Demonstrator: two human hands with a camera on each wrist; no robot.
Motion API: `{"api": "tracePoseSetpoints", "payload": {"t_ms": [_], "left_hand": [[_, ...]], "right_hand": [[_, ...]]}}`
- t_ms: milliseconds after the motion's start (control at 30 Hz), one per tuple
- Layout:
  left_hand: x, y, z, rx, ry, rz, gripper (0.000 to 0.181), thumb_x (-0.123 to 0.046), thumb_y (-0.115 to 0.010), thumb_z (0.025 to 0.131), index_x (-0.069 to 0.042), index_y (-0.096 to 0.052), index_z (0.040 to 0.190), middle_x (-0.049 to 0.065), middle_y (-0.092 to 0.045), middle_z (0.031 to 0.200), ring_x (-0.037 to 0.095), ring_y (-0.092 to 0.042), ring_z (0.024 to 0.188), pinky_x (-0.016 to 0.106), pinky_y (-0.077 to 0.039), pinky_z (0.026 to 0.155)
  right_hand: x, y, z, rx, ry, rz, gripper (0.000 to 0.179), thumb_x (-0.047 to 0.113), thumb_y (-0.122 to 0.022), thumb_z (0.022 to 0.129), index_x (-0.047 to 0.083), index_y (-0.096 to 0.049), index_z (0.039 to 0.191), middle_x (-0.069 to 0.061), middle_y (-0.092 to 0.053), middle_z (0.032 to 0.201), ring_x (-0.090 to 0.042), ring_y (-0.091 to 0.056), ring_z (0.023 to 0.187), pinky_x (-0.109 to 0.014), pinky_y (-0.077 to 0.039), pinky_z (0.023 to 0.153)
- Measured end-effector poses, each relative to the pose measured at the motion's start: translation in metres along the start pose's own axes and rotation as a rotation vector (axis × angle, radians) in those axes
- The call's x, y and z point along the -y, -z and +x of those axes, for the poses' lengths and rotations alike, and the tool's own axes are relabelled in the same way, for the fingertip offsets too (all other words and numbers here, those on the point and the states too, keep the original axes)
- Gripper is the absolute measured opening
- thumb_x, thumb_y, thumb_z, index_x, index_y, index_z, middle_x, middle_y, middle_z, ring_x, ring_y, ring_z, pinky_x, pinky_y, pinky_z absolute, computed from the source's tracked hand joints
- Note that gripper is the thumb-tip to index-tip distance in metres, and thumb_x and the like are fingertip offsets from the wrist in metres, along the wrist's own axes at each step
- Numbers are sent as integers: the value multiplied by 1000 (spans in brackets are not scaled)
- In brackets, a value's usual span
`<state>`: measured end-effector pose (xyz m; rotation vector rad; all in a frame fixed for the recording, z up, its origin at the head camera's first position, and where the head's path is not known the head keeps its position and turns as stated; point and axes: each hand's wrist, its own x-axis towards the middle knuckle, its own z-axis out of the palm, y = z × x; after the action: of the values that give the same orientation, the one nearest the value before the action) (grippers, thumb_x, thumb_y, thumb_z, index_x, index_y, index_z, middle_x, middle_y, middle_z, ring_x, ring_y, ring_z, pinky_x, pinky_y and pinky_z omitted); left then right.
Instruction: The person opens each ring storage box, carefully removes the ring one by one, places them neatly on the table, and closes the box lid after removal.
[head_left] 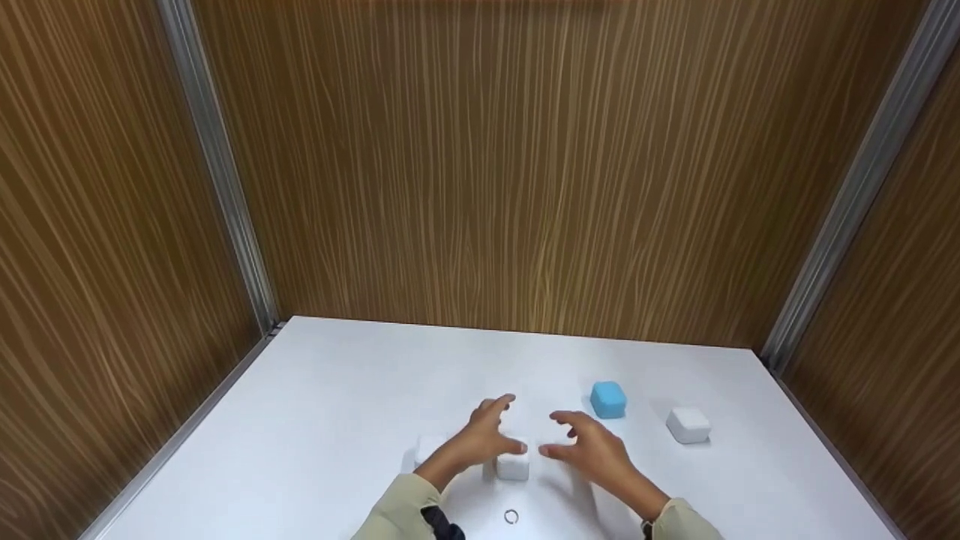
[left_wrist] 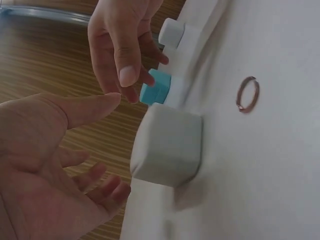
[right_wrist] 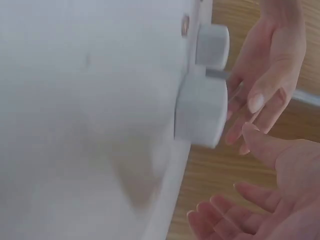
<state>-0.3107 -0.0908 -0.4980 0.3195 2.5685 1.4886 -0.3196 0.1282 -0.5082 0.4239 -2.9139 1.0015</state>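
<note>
A white rounded cube point(head_left: 513, 469) sits on the white table between my two hands. My left hand point(head_left: 481, 441) hovers at its left, thumb and fingers spread apart, holding nothing. To its right, my right hand point(head_left: 592, 450) is held above the table with thumb and fingers parted, also bare. Seen from the left wrist, the same cube point(left_wrist: 172, 145) stands just beyond the left fingertips. A second white cube point(head_left: 428, 448) is partly hidden behind the left hand and wrist. Nearer the front lies a small copper-coloured ring point(left_wrist: 248, 95), with a narrow gap in its loop.
Beyond the right hand are a blue cube point(head_left: 608, 400) and another white cube point(head_left: 688, 425). Wood-grain panels point(head_left: 480, 165) with metal corner posts point(head_left: 217, 165) enclose the table point(head_left: 337, 390) at the back and both sides.
</note>
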Motion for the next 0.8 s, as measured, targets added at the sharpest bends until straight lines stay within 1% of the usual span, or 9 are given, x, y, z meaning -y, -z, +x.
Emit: {"api": "tracePoseSetpoints", "payload": {"t_ms": [100,267,433,600,700,800], "left_hand": [[-9,-3,7,-3,-28,1,85,-20,-82,83,-16,-36,155,13,-40,150,38,-44,136,53,-44,109],[-19,-15,20,6,-75,-2,84,-20,-82,84,-15,-37,154,14,-42,148,38,-46,134,50,-46,107],[-27,-28,36,12,-71,10,83,-20,-82,84,-14,-38,153,13,-44,146,36,-48,133,47,-48,107],[-38,-38,53,0,-78,9,83,-18,-83,83,-15,-39,153,11,-46,144,33,-51,132,43,-49,106],[-43,-46,61,-10,-68,-7,82,-19,-83,83,-17,-39,152,9,-46,143,31,-51,132,42,-50,105],[-47,-55,68,-13,-42,-30,81,-19,-83,84,-19,-40,152,8,-46,143,30,-51,132,42,-50,105]], "right_hand": [[-9,9,4,-13,-8,39,62,34,-86,78,13,-64,132,-11,-66,129,-29,-64,108,-44,-57,82],[-28,20,11,-43,34,144,62,24,-85,80,6,-61,135,-17,-62,133,-36,-60,115,-50,-54,93],[-44,34,15,-46,36,205,65,21,-83,82,4,-57,139,-21,-58,137,-39,-58,120,-51,-51,99],[-57,50,21,-64,44,230,63,16,-81,84,3,-56,141,-22,-55,139,-40,-56,121,-48,-53,97],[-65,58,25,-85,39,230,62,14,-80,85,4,-56,141,-21,-53,140,-39,-53,123,-48,-53,98],[-75,63,28,-100,23,225,65,16,-80,85,6,-53,144,-21,-52,141,-38,-53,124,-51,-51,101]]}}
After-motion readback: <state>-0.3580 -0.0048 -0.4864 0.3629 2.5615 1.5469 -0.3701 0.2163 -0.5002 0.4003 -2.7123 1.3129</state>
